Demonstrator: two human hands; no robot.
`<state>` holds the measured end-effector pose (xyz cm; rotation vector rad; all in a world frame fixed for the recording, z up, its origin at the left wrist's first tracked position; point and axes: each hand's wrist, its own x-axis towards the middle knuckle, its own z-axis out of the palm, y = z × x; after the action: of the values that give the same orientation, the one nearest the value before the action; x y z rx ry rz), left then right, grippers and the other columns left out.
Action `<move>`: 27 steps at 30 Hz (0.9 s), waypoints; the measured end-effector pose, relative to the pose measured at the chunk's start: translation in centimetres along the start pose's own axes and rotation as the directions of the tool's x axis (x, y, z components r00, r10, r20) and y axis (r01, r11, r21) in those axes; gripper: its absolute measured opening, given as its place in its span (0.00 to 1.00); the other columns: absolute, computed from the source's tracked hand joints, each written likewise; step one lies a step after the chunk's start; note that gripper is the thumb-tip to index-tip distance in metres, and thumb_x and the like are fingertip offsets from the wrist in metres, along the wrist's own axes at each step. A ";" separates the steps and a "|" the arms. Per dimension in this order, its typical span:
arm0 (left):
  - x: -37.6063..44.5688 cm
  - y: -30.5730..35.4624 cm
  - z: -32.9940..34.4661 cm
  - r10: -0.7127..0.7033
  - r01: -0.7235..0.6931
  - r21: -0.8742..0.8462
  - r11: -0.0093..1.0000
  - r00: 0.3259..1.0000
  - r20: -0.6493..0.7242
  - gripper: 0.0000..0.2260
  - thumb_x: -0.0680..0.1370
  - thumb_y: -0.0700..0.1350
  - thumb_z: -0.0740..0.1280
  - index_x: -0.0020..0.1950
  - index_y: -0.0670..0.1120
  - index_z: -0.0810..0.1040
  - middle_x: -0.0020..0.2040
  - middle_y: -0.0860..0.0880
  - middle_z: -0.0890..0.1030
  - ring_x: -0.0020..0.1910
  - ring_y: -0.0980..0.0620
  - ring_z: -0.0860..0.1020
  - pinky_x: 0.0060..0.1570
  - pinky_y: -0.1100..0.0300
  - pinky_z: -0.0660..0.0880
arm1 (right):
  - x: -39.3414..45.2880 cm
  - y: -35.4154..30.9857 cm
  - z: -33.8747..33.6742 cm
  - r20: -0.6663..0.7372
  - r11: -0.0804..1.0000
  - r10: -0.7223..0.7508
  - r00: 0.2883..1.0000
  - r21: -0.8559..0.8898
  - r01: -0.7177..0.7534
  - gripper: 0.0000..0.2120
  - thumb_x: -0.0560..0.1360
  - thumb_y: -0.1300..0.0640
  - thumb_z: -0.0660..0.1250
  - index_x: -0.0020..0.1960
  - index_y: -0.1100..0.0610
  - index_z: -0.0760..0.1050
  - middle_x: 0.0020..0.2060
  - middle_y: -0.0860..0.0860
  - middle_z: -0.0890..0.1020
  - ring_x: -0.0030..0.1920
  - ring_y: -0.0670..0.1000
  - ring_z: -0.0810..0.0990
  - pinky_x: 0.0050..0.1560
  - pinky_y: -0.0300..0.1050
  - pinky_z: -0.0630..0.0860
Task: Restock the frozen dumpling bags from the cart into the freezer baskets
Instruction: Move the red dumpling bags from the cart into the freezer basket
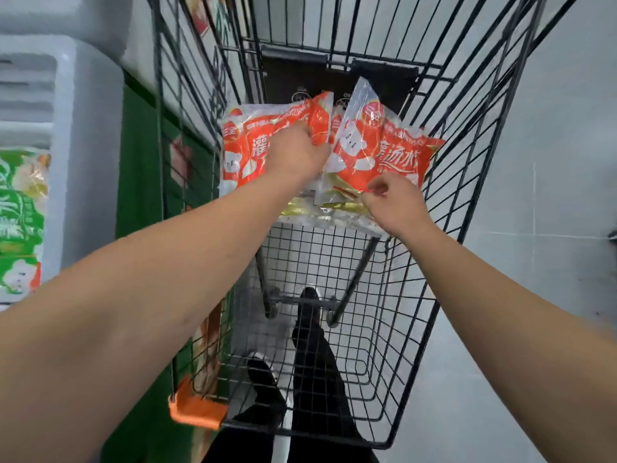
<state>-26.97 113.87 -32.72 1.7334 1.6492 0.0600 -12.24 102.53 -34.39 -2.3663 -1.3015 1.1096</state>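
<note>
I look down into the black wire cart (pixel 460 202), which takes up most of the view, its far end packed and its near mesh floor showing my dark trouser legs and shoes through it. To my left stands the white freezer (pixel 83 135) with a green panel (pixel 140 182) on its side, and a green-printed bag (pixel 20 222) lies inside it at the left edge. At the far end of the cart sits a small pile of frozen dumpling bags: a left orange bag (pixel 253 145) lying fairly flat, a right orange bag (pixel 384 152) tilted with its clear top corner sticking up, and beneath them a gold-printed bag (pixel 320 208) partly hidden. An orange plastic corner bumper (pixel 195 412) marks the cart's near left corner. My left hand (pixel 297 152) rests on the left orange bag, fingers curled over its right edge and gripping it. My right hand (pixel 397 205) pinches the lower edge of the right orange bag between thumb and fingertips.
</note>
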 end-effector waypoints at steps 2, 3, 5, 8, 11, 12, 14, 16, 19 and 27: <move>1.6 0.3 1.6 -0.026 0.022 0.173 0.985 1.000 0.017 0.17 0.77 0.50 0.70 0.59 0.41 0.75 0.49 0.46 0.78 0.50 0.45 0.79 0.41 0.54 0.71 | 0.9 0.4 0.0 -0.018 0.999 0.020 1.000 0.042 -0.019 0.13 0.76 0.54 0.68 0.59 0.55 0.78 0.54 0.50 0.81 0.54 0.50 0.78 0.54 0.43 0.73; 2.1 0.1 2.3 -0.036 0.027 0.247 0.969 0.999 0.029 0.15 0.78 0.48 0.69 0.59 0.40 0.74 0.48 0.45 0.77 0.49 0.45 0.78 0.41 0.53 0.71 | 1.2 0.5 0.1 -0.023 0.997 0.027 0.999 0.072 -0.025 0.13 0.76 0.54 0.67 0.60 0.56 0.78 0.53 0.49 0.80 0.53 0.49 0.77 0.53 0.41 0.71; 2.6 -0.7 3.0 -0.014 0.007 0.277 0.961 1.000 0.026 0.07 0.80 0.44 0.66 0.54 0.41 0.75 0.45 0.45 0.75 0.47 0.43 0.78 0.40 0.53 0.69 | 1.3 0.3 0.6 -0.019 0.990 0.035 0.999 0.138 -0.033 0.12 0.77 0.56 0.67 0.60 0.56 0.78 0.51 0.47 0.79 0.52 0.47 0.76 0.52 0.39 0.69; 2.5 -1.8 2.4 0.041 -0.041 0.102 0.994 0.999 -0.004 0.07 0.78 0.40 0.65 0.40 0.43 0.72 0.37 0.47 0.74 0.38 0.46 0.72 0.32 0.56 0.62 | 1.6 -0.3 1.0 -0.025 0.958 0.079 0.997 0.278 -0.069 0.09 0.78 0.57 0.65 0.58 0.55 0.78 0.48 0.45 0.79 0.52 0.47 0.78 0.51 0.39 0.70; 0.0 -2.5 1.5 0.169 -0.172 -0.066 0.983 0.984 -0.047 0.11 0.75 0.36 0.65 0.35 0.46 0.69 0.30 0.54 0.68 0.31 0.54 0.66 0.32 0.55 0.56 | 2.0 -2.0 1.1 0.088 0.800 0.170 0.982 0.569 -0.190 0.09 0.80 0.51 0.64 0.54 0.54 0.78 0.48 0.48 0.83 0.50 0.49 0.83 0.55 0.48 0.80; -0.9 -2.8 1.5 0.230 -0.232 -0.091 0.969 0.973 -0.028 0.08 0.75 0.37 0.66 0.37 0.44 0.72 0.31 0.53 0.70 0.32 0.54 0.68 0.34 0.55 0.58 | 2.2 -2.7 1.1 0.167 0.694 0.191 0.967 0.674 -0.254 0.11 0.79 0.48 0.65 0.54 0.55 0.78 0.49 0.49 0.85 0.49 0.50 0.84 0.55 0.50 0.81; -2.8 -3.0 1.8 0.349 -0.338 -0.118 0.934 0.932 0.095 0.06 0.75 0.41 0.67 0.47 0.40 0.81 0.38 0.49 0.80 0.39 0.49 0.75 0.40 0.56 0.66 | 2.8 -3.6 1.4 0.242 0.576 0.200 0.949 0.755 -0.314 0.13 0.77 0.45 0.68 0.53 0.53 0.80 0.48 0.50 0.86 0.49 0.51 0.86 0.54 0.52 0.82; -3.8 -3.4 1.9 0.368 -0.334 -0.163 0.929 0.887 0.280 0.12 0.77 0.40 0.68 0.60 0.41 0.82 0.51 0.49 0.82 0.49 0.51 0.78 0.46 0.65 0.71 | 3.6 -3.6 1.9 0.129 0.688 0.259 0.957 0.671 -0.277 0.08 0.73 0.47 0.70 0.47 0.51 0.81 0.44 0.47 0.87 0.46 0.52 0.86 0.53 0.55 0.82; -4.0 -4.6 1.6 0.145 -0.054 -0.315 0.948 0.951 0.272 0.17 0.77 0.39 0.70 0.66 0.45 0.79 0.56 0.53 0.79 0.53 0.57 0.77 0.54 0.66 0.73 | 3.5 -2.7 2.2 -0.018 0.802 0.306 0.952 0.544 -0.247 0.05 0.76 0.54 0.68 0.42 0.50 0.80 0.43 0.44 0.85 0.46 0.50 0.85 0.55 0.53 0.81; -1.0 -10.2 3.8 -0.446 0.565 -0.613 0.552 0.821 0.355 0.11 0.74 0.41 0.68 0.55 0.47 0.78 0.54 0.47 0.83 0.55 0.46 0.82 0.54 0.51 0.79 | 1.6 1.3 2.9 -0.118 0.697 0.445 0.888 0.668 -0.261 0.08 0.75 0.57 0.66 0.39 0.51 0.79 0.43 0.46 0.85 0.46 0.51 0.85 0.55 0.55 0.81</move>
<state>-33.89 110.32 -40.38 0.6211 1.6468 0.2352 -12.94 102.60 -37.89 -2.1492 -0.2706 1.0441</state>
